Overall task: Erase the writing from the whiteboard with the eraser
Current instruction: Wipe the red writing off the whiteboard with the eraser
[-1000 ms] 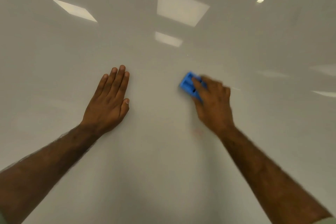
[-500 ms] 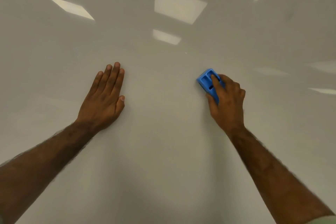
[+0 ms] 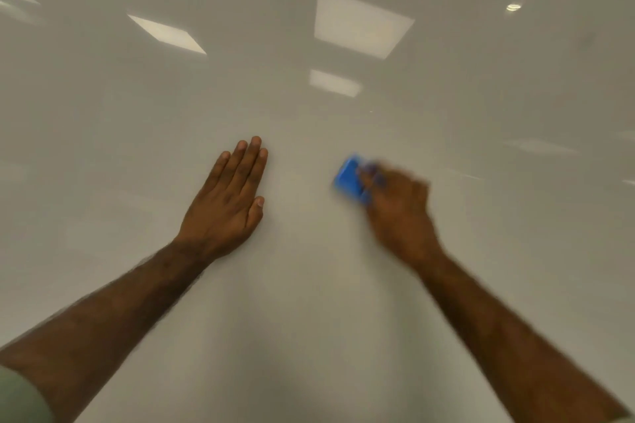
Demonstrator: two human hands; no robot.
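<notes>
While the left hand point(image 3: 228, 203) lies flat on the whiteboard point(image 3: 309, 319), fingers straight and together and its grip holding nothing, the right hand point(image 3: 398, 213) presses the blue eraser point(image 3: 348, 178) against the board, its grip closed over the eraser's near end. That hand and the eraser are blurred. Ceiling-light reflections point(image 3: 360, 22) show on the glossy upper surface.

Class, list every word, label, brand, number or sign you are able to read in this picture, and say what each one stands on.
None can be read.
Whiteboard: no writing shows, only reflected ceiling lights.
Blue eraser, held in the right hand: blurred, no label can be made out.
Left hand, flat on the board: no text on it.
</notes>
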